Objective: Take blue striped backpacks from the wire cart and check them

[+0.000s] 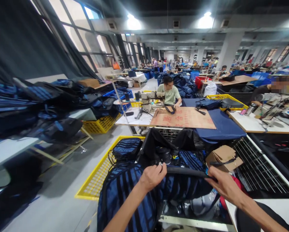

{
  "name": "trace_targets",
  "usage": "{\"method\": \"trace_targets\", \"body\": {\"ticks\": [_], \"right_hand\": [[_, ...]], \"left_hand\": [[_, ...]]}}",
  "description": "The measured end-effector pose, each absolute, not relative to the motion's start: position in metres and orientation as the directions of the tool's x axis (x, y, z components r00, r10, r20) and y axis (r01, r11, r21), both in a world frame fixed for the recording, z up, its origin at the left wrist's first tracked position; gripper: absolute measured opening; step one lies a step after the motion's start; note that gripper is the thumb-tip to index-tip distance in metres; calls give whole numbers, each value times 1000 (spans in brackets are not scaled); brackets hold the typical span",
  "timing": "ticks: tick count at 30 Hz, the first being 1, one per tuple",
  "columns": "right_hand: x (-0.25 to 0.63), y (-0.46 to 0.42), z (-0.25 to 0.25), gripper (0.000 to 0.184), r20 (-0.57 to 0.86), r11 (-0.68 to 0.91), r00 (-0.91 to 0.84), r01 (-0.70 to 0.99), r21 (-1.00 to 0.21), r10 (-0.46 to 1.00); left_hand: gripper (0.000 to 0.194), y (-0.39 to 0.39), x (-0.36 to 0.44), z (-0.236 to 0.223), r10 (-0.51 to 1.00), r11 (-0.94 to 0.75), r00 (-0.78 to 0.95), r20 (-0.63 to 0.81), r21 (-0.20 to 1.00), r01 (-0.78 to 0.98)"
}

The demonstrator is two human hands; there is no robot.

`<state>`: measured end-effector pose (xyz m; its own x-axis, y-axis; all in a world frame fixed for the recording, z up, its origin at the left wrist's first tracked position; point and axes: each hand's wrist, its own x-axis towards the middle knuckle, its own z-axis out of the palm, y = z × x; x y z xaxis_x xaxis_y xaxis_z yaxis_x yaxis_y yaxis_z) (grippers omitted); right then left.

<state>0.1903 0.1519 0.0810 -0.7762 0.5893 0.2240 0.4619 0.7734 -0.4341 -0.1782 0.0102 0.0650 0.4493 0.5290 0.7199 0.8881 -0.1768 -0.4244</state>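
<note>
Striped fabric, head view: the blue-and-black striped fabric point(183, 187) hangs in front of me by its dark top edge, between my two hands.
Left fingers: my left fingers point(161, 169) pinch that edge near the bags.
Right fingers: my right fingers point(212, 172) grasp its other end, near the cardboard box point(225, 158).
Yellow basket: the yellow basket point(90, 185) at my left holds striped backpacks point(127, 147).
Wire bin: ahead of me, the wire bin point(262, 167) contains black cloth point(185, 139) and a striped bundle point(191, 159).
Farther crate: the yellow crate point(98, 126) carries dark bags.
Across: a person point(169, 93) sits at a sewing surface point(132, 119).
</note>
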Motion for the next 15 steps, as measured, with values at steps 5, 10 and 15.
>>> {"method": "trace_targets", "body": {"ticks": [5,10,15], "right_hand": [[205,194,34,17,558,854,-746,505,120,363],[204,189,46,21,601,865,-745,472,168,289],[167,137,74,54,471,933,-806,333,-138,358]], "left_hand": [[34,4,-148,53,601,-179,321,732,-269,947],[29,-7,-142,52,574,-194,237,784,-150,969],[27,-14,-103,62,529,-305,206,823,-42,951]]}}
